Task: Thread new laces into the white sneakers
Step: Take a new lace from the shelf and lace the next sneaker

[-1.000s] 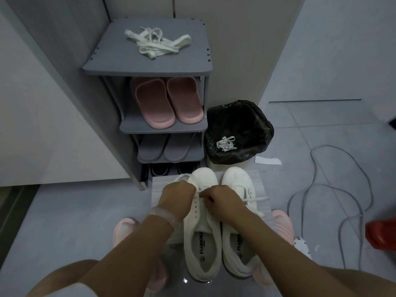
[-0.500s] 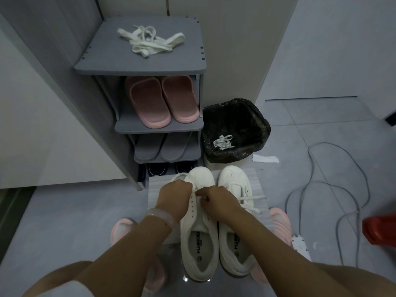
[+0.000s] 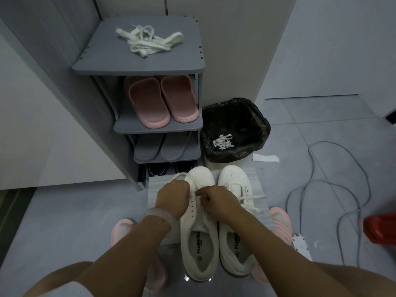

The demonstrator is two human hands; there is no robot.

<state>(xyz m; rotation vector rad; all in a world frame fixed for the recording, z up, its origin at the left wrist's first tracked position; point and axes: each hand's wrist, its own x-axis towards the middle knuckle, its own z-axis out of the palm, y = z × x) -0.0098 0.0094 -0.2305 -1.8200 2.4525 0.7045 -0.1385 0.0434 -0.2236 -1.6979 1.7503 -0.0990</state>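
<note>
Two white sneakers stand side by side on a pale ribbed mat, toes pointing away from me. My left hand and my right hand meet over the front eyelets of the left sneaker, each pinching a white lace there. A loop of that lace shows beyond my left hand. The right sneaker has a lace through it, with loose ends trailing to the right. A tangle of spare white laces lies on top of the grey shoe rack.
The rack holds pink slippers, grey slippers and dark shoes below. A black-lined bin with an old lace stands right of it. Grey cables loop across the floor, with a red object and a white power strip at right.
Both hands stayed at the left sneaker's front eyelets, shifting slightly as they work the lace. The view tilted a little.
</note>
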